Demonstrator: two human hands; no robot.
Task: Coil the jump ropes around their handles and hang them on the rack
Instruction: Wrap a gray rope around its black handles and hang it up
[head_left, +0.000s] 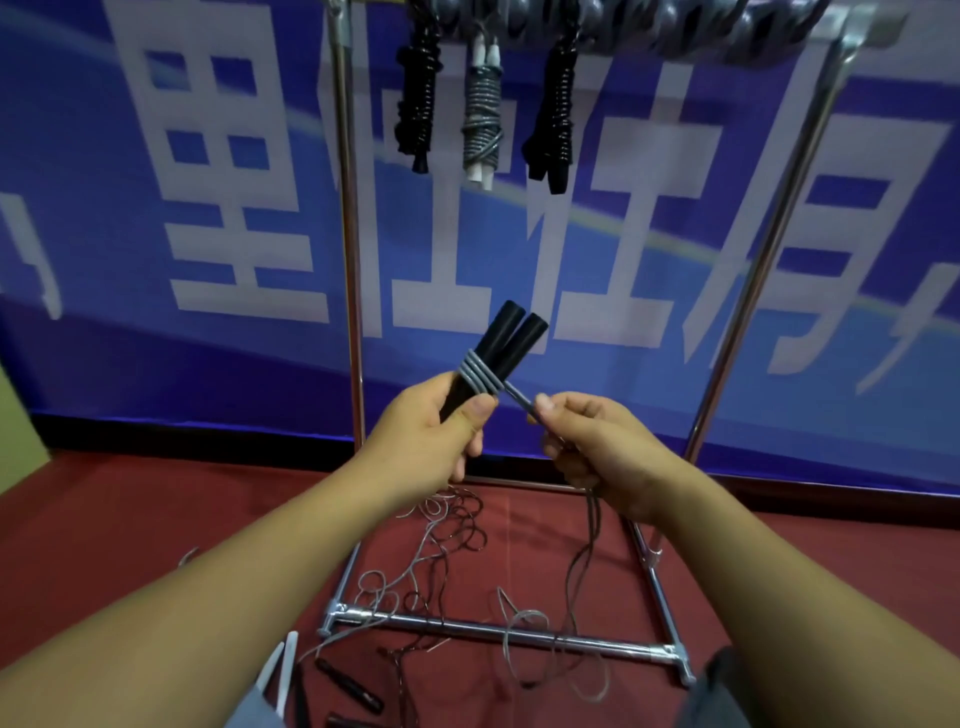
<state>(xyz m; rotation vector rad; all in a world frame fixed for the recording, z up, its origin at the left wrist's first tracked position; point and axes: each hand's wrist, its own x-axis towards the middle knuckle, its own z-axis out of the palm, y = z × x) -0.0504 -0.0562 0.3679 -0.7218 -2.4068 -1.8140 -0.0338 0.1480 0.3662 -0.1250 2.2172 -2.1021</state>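
Handles (511, 340), two, gripped in left hand (431, 434); right hand (597, 441) pinches rope (519, 397); three coiled ropes (483, 109) hang.

Looks like a sports hall or event venue: a big blue banner (597, 249) with large white characters fills the whole background, dark red carpet (104, 519) covers the floor at the bottom, and a chrome garment-style rack (349, 218) stands centre frame with coiled jump ropes (483, 111) hanging along the top.
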